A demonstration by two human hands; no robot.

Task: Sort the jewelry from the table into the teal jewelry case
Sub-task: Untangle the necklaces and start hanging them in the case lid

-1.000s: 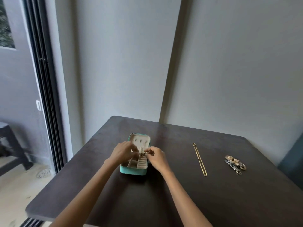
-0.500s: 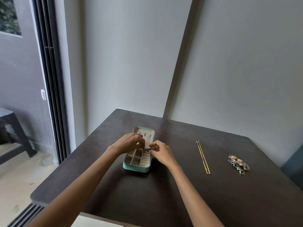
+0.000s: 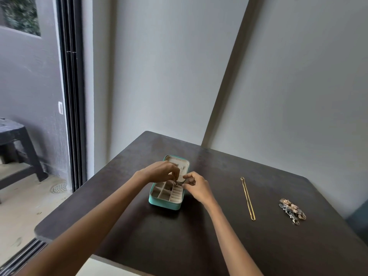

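Over the one open teal jewelry case (image 3: 165, 203) on the dark table (image 3: 209, 242), left hand (image 3: 159, 172) and right hand (image 3: 196, 187) pinch one small ring-like piece (image 3: 176, 183). Well right: one gold chain (image 3: 248, 198), one tangled jewelry heap (image 3: 291, 211).

Walls: two plain pale grey walls (image 3: 179, 76) meet in a corner behind the table, a darker strip (image 3: 225, 76) running down the join.
Table: a dark brown square tabletop (image 3: 199, 236) stands pushed into that corner.
Door: a sliding door with a black frame (image 3: 71, 96) stands at the left, its floor track (image 3: 23, 255) showing at the lower left.
Outside: beyond the frame lie a pale floor with a round drain (image 3: 59, 187), a dark stool (image 3: 18, 144) and a grey wall with a window (image 3: 22, 14) showing greenery.
Light: soft daylight, from the door side.
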